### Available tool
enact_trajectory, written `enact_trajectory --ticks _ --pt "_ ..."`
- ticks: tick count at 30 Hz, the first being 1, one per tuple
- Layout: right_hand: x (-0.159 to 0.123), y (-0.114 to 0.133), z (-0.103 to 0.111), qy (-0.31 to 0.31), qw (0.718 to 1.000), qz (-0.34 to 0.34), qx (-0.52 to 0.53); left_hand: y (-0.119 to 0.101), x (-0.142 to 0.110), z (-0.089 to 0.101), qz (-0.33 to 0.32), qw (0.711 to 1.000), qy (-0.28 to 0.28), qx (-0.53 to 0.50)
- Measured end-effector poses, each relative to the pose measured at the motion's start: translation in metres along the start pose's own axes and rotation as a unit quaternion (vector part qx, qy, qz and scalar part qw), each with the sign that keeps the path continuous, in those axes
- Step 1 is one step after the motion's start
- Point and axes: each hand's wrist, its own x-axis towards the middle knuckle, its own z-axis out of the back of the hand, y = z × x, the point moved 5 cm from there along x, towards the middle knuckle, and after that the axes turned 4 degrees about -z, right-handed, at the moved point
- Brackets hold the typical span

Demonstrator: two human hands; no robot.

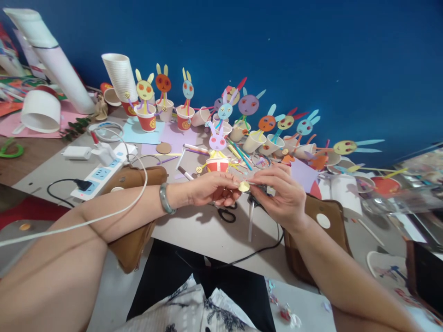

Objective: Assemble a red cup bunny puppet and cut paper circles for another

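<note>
Between my two hands is a small round yellow paper piece (244,186). My left hand (218,188) pinches its left edge between thumb and fingers, with a green bangle on that wrist. Fingers of my right hand (278,193) are closed together at the paper's right side; whatever they grip is too small to make out. Just beyond the hands stands a red and white paper cup (217,164) with a purple paper rabbit head (218,141). Black-handled scissors (226,215) lie below my left hand, and a hot glue gun (252,200), partly hidden, lies under my right.
Several paper cups with rabbit heads, such as an orange one (267,123), line the blue wall. A power strip (104,173) with cables stands left, one white cable crossing my left forearm. Brown pouches (316,216) lie at the table edge. Stacked cups (119,76) stand behind.
</note>
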Motion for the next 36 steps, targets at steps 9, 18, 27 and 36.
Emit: enact_trajectory --ticks 9,18,27,36 --pt "-0.002 -0.008 -0.004 0.006 0.995 -0.034 0.099 0.001 0.000 -0.003 0.043 0.998 -0.030 0.025" --pt "0.007 -0.059 -0.021 0.069 0.914 -0.347 0.200 -0.006 -0.005 -0.003 -0.056 0.956 -0.074 0.278" --pt "0.024 -0.070 -0.022 0.148 0.925 -0.325 0.132 -0.012 -0.012 -0.001 -0.268 0.837 -0.083 0.470" --pt "0.024 -0.009 -0.022 0.241 0.968 -0.073 -0.011 -0.032 -0.015 0.008 -0.380 0.703 -0.143 0.584"
